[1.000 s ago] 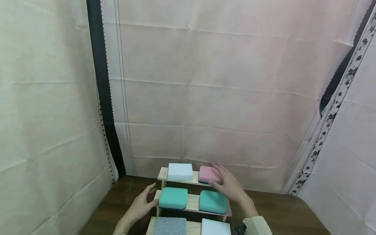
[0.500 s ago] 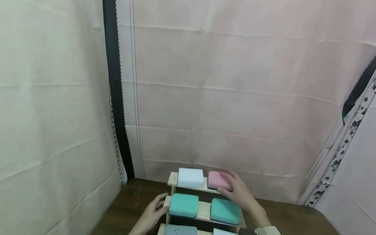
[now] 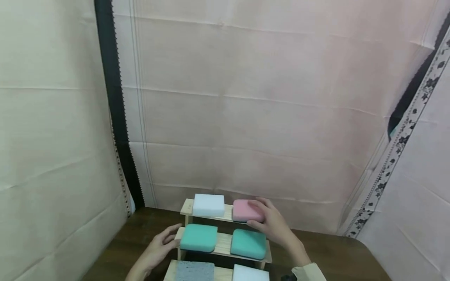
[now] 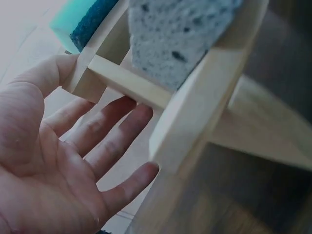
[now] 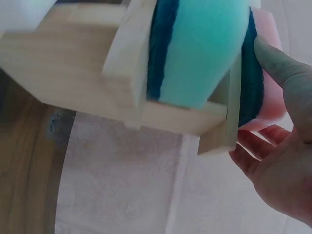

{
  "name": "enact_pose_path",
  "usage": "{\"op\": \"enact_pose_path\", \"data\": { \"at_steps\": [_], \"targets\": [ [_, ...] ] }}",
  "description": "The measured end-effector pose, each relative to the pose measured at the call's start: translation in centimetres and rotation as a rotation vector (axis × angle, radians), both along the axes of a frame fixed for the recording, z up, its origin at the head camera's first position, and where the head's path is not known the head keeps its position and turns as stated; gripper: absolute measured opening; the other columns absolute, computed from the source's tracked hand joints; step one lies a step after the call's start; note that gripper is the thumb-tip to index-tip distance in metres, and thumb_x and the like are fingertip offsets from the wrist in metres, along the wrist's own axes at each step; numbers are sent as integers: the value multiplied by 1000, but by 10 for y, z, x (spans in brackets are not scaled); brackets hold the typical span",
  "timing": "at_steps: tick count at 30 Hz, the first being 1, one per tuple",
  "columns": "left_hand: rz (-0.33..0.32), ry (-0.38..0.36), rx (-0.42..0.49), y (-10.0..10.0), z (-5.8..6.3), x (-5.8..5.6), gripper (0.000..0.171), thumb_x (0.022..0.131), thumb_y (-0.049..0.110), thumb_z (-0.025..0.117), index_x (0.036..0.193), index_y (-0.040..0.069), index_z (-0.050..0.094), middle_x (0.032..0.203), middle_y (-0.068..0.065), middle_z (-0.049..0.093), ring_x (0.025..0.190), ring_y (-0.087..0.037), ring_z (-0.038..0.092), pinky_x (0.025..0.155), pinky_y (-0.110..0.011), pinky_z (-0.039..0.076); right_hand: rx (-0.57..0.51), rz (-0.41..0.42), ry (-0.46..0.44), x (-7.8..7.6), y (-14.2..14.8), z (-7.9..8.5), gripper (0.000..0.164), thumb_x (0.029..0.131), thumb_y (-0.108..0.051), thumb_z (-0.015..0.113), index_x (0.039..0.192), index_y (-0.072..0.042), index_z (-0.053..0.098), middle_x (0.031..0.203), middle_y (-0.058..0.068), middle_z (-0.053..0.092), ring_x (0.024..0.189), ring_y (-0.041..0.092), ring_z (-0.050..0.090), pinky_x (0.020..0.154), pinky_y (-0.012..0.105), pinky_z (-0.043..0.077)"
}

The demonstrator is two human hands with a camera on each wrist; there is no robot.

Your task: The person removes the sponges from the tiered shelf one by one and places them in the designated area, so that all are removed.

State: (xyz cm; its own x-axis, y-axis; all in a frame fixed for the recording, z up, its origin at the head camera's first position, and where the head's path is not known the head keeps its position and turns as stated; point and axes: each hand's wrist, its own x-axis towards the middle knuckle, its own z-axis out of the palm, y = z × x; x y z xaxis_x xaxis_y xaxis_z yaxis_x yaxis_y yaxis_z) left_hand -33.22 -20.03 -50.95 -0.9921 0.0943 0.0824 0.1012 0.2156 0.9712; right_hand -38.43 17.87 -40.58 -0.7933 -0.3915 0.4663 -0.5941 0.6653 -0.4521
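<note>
My right hand [image 3: 272, 221] grips a pink sponge [image 3: 246, 210] at the right of the top step of a wooden stepped stand [image 3: 223, 245]. In the right wrist view, the thumb lies on the pink sponge [image 5: 274, 97] beside its dark scouring layer, and the fingers are on its far side. My left hand [image 3: 157, 249] is at the left end of the middle step, beside a green sponge [image 3: 199, 238]. The left wrist view shows this hand [image 4: 63, 151] with fingers spread and fairly straight, fingertips right at the stand's side and thumb along a step's edge.
A white block [image 3: 208, 205] sits left of the pink sponge. Another green sponge [image 3: 249, 244] is on the middle step's right. The lowest step bears a speckled grey block [image 3: 195, 271] and a white block [image 3: 250, 273]. Brown table [image 3: 337, 253] and hanging cloth surround the stand.
The head view has swung one way and back. My right fingers reach slightly further over the pink sponge's top, which sits almost where it was. The left hand stays at the stand's left end.
</note>
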Motion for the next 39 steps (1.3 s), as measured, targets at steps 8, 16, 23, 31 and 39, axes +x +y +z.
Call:
{"op": "enact_pose_path", "data": {
  "at_steps": [8,16,23,31,39],
  "targets": [
    [67,-53,-62,-31,5,10,62,99,31,64,150,4,41,133,-21,61,118,-36,60,94,-62,48,2,32,31,10,-5,0,60,82,-32,84,136,-23,61,146,8,48,124,32,55,96,50,48],
    [10,-53,-64,-51,-2,22,65,100,28,62,151,-2,35,142,-29,50,124,-41,55,91,-53,53,1,1,38,21,4,-9,61,79,-28,87,135,-23,62,145,6,50,123,32,56,94,50,49],
    [-46,-38,-66,-55,0,27,64,102,24,60,151,-5,31,145,-35,41,124,-43,54,91,-52,54,-30,-45,6,24,22,-18,60,80,-28,86,135,-23,62,145,5,50,127,29,54,97,48,48],
    [-19,-58,-74,-33,9,15,65,101,28,61,153,2,33,140,-25,53,123,-38,57,93,-55,51,-56,-101,93,14,64,-9,62,79,-25,86,135,-15,62,143,14,52,126,37,54,97,55,47],
    [25,-47,-78,1,10,1,60,100,28,62,152,10,38,142,-23,52,127,-40,54,95,-61,47,-88,-203,53,9,117,-15,60,81,-24,85,135,-11,62,141,18,53,127,42,51,99,61,42]
  ]
}}
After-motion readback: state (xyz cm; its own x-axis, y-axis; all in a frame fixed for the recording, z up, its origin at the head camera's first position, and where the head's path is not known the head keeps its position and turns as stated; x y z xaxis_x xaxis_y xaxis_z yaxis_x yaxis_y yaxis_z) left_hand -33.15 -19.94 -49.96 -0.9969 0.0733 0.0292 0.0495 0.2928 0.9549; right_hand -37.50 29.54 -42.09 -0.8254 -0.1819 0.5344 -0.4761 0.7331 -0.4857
